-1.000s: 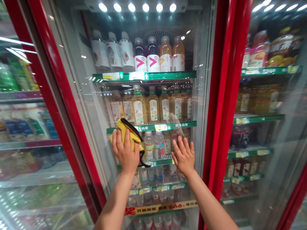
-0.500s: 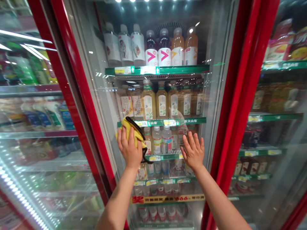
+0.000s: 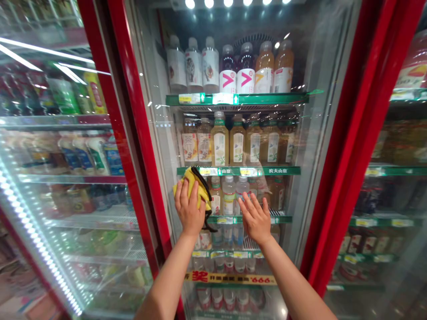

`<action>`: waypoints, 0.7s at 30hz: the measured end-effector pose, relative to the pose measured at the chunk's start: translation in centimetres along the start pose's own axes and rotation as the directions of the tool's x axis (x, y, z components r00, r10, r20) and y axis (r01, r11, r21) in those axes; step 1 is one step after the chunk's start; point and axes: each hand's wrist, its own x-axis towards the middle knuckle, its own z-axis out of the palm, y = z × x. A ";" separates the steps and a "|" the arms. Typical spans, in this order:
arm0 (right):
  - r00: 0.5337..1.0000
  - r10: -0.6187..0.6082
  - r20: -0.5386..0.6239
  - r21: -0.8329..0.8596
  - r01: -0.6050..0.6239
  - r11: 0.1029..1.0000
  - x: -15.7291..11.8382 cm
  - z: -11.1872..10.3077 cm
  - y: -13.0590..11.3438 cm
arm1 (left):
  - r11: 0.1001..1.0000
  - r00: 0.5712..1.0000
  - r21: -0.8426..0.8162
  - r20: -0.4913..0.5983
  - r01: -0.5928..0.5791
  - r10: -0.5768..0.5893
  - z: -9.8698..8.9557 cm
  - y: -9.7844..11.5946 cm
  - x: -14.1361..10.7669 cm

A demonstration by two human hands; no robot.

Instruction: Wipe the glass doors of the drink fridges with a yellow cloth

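My left hand (image 3: pixel 189 208) presses a yellow cleaning cloth (image 3: pixel 196 178) with black edging flat against the glass door (image 3: pixel 313 146) of a drinks fridge. Its fingers lie over the cloth, and a dark edge of the cloth hangs below the palm. To the right, my right hand (image 3: pixel 256 218) is held up at the glass with its fingers stretched out and nothing in them. It covers part of a row of small bottles (image 3: pixel 228 195) behind the door. Whether its palm touches the glass cannot be made out. A faint reflection shows on the glass above it.
Red door frames (image 3: pixel 353 146) run down both sides of the glass. Inside, green-edged shelves (image 3: pixel 267 98) carry rows of bottled drinks. A neighbouring fridge with a light strip (image 3: pixel 30 222) stands at the left, and another stocked section (image 3: pixel 373 222) at the right.
My right hand has moved left across the glass, closer to my left hand. The left hand stays on the cloth in nearly the same place. The view has turned slightly left.
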 end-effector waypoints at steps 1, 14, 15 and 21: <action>1.000 -0.005 0.003 -0.015 0.005 1.000 -0.1 0.0 0.0 | 1.000 1.000 0.004 0.003 -0.005 0.005 -0.1 0.1 -1.5; 0.999 -0.023 -0.028 -0.071 0.021 0.997 -0.5 -0.3 -0.2 | 0.998 0.997 0.050 0.060 -0.048 0.045 -1.2 -2.4 3.4; 0.999 -0.022 -0.028 -0.072 0.019 0.997 -0.6 -0.3 -0.2 | 0.998 0.999 0.058 0.046 -0.015 0.012 -1.5 -2.8 2.5; 0.998 -0.027 -0.048 -0.075 0.023 0.997 -0.9 -0.2 -0.2 | 0.926 0.922 0.047 0.119 -0.376 0.368 -2.2 -3.7 -0.7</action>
